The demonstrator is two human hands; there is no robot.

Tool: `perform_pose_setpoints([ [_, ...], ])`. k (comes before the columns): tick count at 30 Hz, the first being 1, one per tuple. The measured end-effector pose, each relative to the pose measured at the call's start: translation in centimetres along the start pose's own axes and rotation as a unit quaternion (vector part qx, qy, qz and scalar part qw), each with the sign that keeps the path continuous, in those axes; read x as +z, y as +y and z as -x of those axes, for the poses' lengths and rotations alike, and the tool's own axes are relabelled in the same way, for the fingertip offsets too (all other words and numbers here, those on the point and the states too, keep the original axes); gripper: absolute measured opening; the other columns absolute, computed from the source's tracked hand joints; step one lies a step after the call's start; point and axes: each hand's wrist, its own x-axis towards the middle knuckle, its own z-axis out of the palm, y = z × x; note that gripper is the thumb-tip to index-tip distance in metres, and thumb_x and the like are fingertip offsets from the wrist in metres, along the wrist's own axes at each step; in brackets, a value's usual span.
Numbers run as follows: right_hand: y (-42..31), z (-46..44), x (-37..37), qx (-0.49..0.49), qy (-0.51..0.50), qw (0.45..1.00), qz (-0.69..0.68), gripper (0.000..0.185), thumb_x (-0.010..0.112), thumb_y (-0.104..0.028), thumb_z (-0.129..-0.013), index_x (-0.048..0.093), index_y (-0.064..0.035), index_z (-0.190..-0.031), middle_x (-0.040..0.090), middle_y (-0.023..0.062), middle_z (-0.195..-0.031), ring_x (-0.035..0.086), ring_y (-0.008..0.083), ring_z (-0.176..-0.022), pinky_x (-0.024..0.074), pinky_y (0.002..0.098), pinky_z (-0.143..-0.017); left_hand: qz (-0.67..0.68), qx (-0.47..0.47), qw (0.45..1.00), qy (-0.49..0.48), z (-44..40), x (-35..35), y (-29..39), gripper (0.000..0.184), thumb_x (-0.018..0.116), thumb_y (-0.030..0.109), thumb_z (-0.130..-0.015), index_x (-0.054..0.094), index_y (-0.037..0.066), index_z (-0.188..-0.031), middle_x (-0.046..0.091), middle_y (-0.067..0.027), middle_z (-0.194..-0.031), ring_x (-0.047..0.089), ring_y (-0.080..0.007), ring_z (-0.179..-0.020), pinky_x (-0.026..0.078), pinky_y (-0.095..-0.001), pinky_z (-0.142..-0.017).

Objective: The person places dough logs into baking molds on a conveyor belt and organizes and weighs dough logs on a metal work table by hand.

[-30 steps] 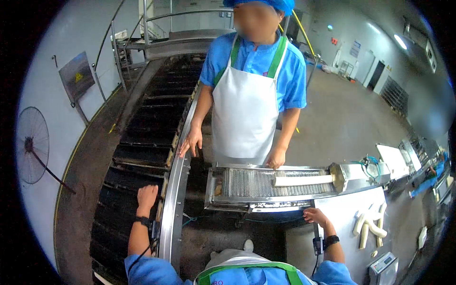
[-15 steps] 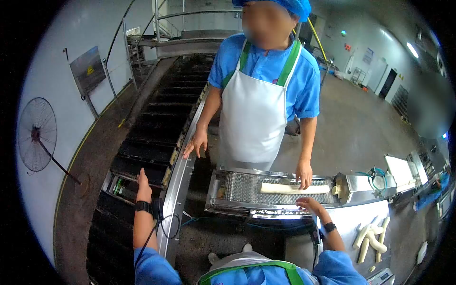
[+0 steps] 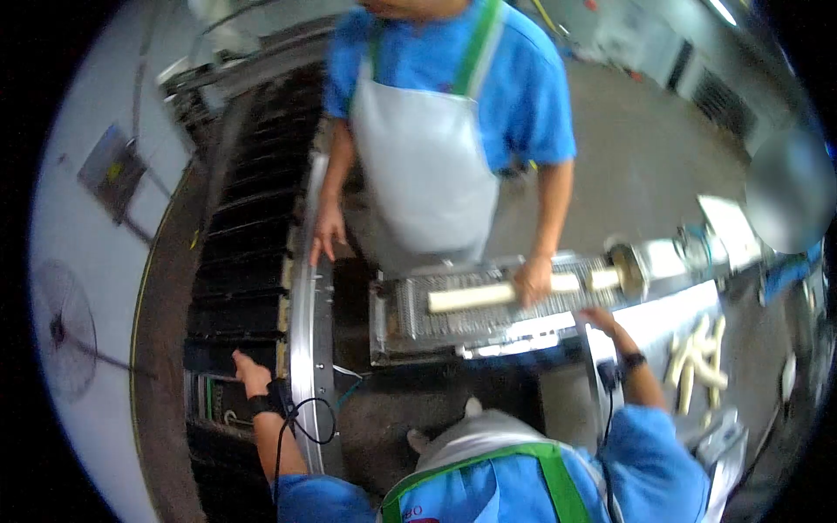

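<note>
Over the black slatted conveyor (image 3: 235, 288) at the left is my left hand (image 3: 251, 370), its fingers apart, with nothing in it. My right hand (image 3: 600, 321) is beside the near edge of the metal mesh conveyor (image 3: 418, 322); it is blurred, and its fingers cannot be made out. A long pale dough roll (image 3: 471, 298) lies on the mesh, with a co-worker's hand (image 3: 532, 281) on it. A shorter dough piece (image 3: 603, 279) sits at the machine outlet (image 3: 629, 272).
The co-worker (image 3: 427, 166) stands across the mesh conveyor, other hand near the metal rail (image 3: 305, 305). Several dough pieces (image 3: 697, 362) lie on the steel table (image 3: 610, 349) at the right, near a scale (image 3: 719, 436). A fan (image 3: 61, 327) stands far left.
The view has shifted and blurred. The dough roll has moved left along the mesh, the co-worker's hand now on it. Behind it, a shorter piece has come out further.
</note>
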Motion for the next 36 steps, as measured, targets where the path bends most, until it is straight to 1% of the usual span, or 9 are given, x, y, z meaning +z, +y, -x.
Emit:
perform_pose_setpoints([
  [3,1.1,-1.9,0.6,0.016,-0.001,0.993,0.113,0.025,0.044,-0.024,-0.079,0.053,-0.0032,-0.067,0.052,0.0041,-0.057,0.049,0.012,-0.049,0.0382,0.0253,-0.044,-0.307,0.159,0.938,-0.011,-0.5,-1.1,-0.4,0.061,0.047,0.028,-0.072,0.021,-0.004,-0.118,0.032,-0.0184,-0.117,0.039,-0.0279,-0.097,0.032,-0.0311,-0.082],
  [6,-2.7,0.5,1.1,0.005,-0.01,0.989,0.146,0.021,0.044,-0.021,-0.076,0.053,-0.0032,-0.071,0.05,0.0037,-0.058,0.048,0.012,-0.05,0.0379,0.0231,-0.044,-0.596,0.39,0.702,-0.017,-2.2,-3.3,-0.2,0.058,0.049,0.012,-0.071,0.02,-0.007,-0.118,0.029,-0.0222,-0.117,0.037,-0.0282,-0.098,0.028,-0.0289,-0.085],
  [12,-0.6,1.5,-1.6,0.049,0.069,0.959,0.271,0.028,0.05,-0.016,-0.071,0.051,-0.0031,-0.096,0.055,0.009,-0.075,0.052,0.017,-0.066,0.0434,0.029,-0.052,-0.627,0.395,0.66,0.124,-16.8,-3.1,-0.9,0.031,0.06,0.017,-0.064,0.039,-0.004,-0.073,0.042,-0.0175,-0.082,0.041,-0.0277,-0.059,0.034,-0.0431,-0.056],
  [14,2.3,-0.3,-3.8,-0.017,0.126,0.928,0.35,0.034,0.053,-0.014,-0.071,0.046,-0.0016,-0.102,0.056,0.013,-0.082,0.054,0.0236,-0.072,0.0432,0.033,-0.062,-0.467,0.362,0.791,0.159,-11.0,-2.5,-1.9,0.028,0.058,0.016,-0.064,0.034,0.001,-0.068,0.038,-0.0096,-0.068,0.036,-0.0253,-0.054,0.034,-0.0403,-0.056],
  [21,3.9,-3.8,-7.8,0.054,0.219,0.886,0.405,0.055,0.059,-0.014,-0.063,0.033,-0.0084,-0.112,0.04,0.0242,-0.101,0.039,0.0355,-0.096,0.0347,0.0393,-0.079,-0.586,0.366,0.687,0.225,-8.3,-2.7,-2.2,0.04,0.051,0.026,-0.071,0.039,0.001,-0.1,0.047,-0.0179,-0.095,0.048,-0.0316,-0.077,0.04,-0.0416,-0.069],
  [27,1.7,-6.0,-8.0,0.036,0.228,0.878,0.42,0.052,0.056,-0.009,-0.061,0.039,-0.0094,-0.111,0.043,0.0206,-0.102,0.037,0.0342,-0.098,0.0281,0.0407,-0.085,-0.336,0.237,0.827,0.384,-12.1,-3.4,-3.0,0.042,0.039,0.035,-0.078,0.044,0.001,-0.103,0.047,-0.0177,-0.099,0.047,-0.03,-0.087,0.039,-0.0446,-0.071],
  [29,5.8,-7.7,-9.9,-0.091,0.266,0.746,0.604,0.049,0.057,-0.017,-0.064,0.042,-0.0083,-0.11,0.047,0.0167,-0.101,0.037,0.0312,-0.102,0.0278,0.0415,-0.086,-0.219,0.218,0.887,0.344,-4.3,-0.7,-2.8,0.044,0.041,0.035,-0.076,0.046,-0.001,-0.099,0.049,-0.019,-0.096,0.049,-0.0309,-0.085,0.039,-0.0433,-0.071],
  [34,0.9,-8.2,-8.4,0.13,0.195,0.739,0.631,0.041,0.051,-0.022,-0.071,0.041,-0.0166,-0.111,0.032,0.0111,-0.12,0.028,0.0317,-0.11,0.0269,0.0446,-0.087,-0.016,0.09,0.931,0.355,1.8,2.5,-0.9,0.048,0.047,0.036,-0.073,0.05,-0.008,-0.09,0.052,-0.0221,-0.089,0.052,-0.0332,-0.082,0.041,-0.0398,-0.071],
  [36,3.0,-9.5,-10.0,0.051,0.168,0.73,0.66,0.043,0.056,-0.019,-0.065,0.044,-0.0139,-0.106,0.035,0.0122,-0.115,0.032,0.0319,-0.106,0.029,0.0462,-0.083,-0.082,0.074,0.928,0.356,1.8,1.7,-0.9,0.047,0.047,0.036,-0.072,0.05,-0.008,-0.087,0.052,-0.0231,-0.088,0.051,-0.035,-0.082,0.041,-0.0417,-0.07],
])
